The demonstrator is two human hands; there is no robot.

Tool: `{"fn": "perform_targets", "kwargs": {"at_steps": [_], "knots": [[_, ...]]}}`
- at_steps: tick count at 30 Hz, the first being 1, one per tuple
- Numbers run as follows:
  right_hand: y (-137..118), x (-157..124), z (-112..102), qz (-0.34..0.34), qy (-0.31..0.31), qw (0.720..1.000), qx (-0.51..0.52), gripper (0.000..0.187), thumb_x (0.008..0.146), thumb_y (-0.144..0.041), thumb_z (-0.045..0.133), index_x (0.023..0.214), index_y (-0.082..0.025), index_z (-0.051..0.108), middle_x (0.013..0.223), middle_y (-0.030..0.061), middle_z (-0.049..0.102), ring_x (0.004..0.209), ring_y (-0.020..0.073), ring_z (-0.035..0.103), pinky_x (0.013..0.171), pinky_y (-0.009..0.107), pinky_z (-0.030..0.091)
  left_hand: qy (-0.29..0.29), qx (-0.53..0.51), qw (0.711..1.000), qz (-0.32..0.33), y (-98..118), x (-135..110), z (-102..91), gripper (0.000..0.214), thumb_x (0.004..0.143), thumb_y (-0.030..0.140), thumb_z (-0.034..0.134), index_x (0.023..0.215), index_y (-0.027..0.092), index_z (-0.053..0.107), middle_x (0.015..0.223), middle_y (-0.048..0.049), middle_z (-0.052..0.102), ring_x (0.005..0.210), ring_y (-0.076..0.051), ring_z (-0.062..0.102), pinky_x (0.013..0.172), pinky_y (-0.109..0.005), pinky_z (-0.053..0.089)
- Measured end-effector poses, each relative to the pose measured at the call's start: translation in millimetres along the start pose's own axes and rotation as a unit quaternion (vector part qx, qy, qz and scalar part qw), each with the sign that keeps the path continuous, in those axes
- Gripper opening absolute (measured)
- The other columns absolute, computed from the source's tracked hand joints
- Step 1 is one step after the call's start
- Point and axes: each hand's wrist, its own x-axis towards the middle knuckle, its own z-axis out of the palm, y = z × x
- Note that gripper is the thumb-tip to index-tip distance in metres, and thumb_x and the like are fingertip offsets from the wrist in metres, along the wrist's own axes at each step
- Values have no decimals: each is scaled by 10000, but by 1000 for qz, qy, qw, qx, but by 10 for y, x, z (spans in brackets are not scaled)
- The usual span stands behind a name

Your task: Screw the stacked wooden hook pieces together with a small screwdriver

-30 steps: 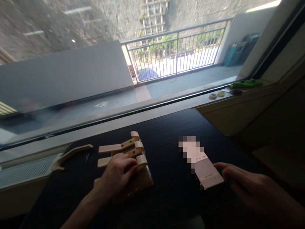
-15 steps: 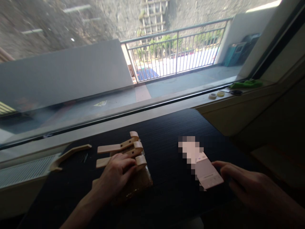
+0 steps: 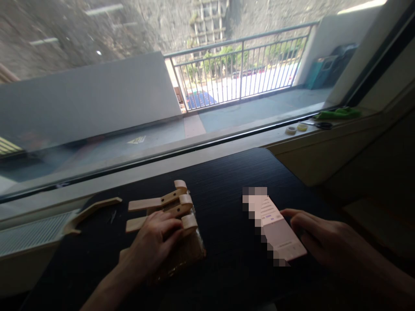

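Note:
My left hand lies over a row of bent wooden strips, its fingers curled on the nearest one. These pale strips have curved ends and dark screw holes. Under them is a flat brown block with a shiny, clear wrapping. On the right, a smartphone with a lit pinkish screen is partly covered by blurring squares. My right hand grips its right edge, index finger along the side; its lower fingers are lost in shadow.
Another bent wooden strip lies at the left of the black table, near small dark pieces. On the windowsill are tape rolls, scissors and a green cloth. A white radiator stands at left.
The phone has turned slightly, its upper end shifting left, and more text shows on its screen. My right hand has moved a little left and up with it. My left hand stays on the strips.

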Motion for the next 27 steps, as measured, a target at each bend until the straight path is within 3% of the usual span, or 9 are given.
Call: {"fn": "perform_targets", "kwargs": {"at_steps": [5,13,19,27], "knots": [[73,12,43,-7,-23,999,22,312,819,-104,426,1037,-262,582,1212,37,686,842,196,733,632,260,566,-4,-2,1000,-2,-11,-2,-6,171,830,290,595,777,240,750,889,-59,728,888,-262,640,856,-399,479],[82,78,52,-10,-42,999,14,260,834,-114,404,956,-247,592,1227,63,680,825,216,740,605,280,577,-4,6,1000,-2,-40,-12,8,197,840,314,579,770,253,751,875,-49,726,873,-245,638,858,-376,483],[136,76,88,-15,-39,999,7,263,843,-124,402,1001,-247,572,1233,75,675,845,212,739,622,276,582,-7,18,1000,-5,-66,-28,24,214,853,350,569,801,251,751,883,-53,720,889,-248,634,863,-378,485],[195,68,118,-21,-47,999,8,236,852,-123,395,976,-264,538,1259,51,653,838,187,731,615,271,562,3,30,1000,-4,-87,-40,44,217,856,370,573,810,253,750,882,-48,718,891,-244,637,834,-366,503]]}}
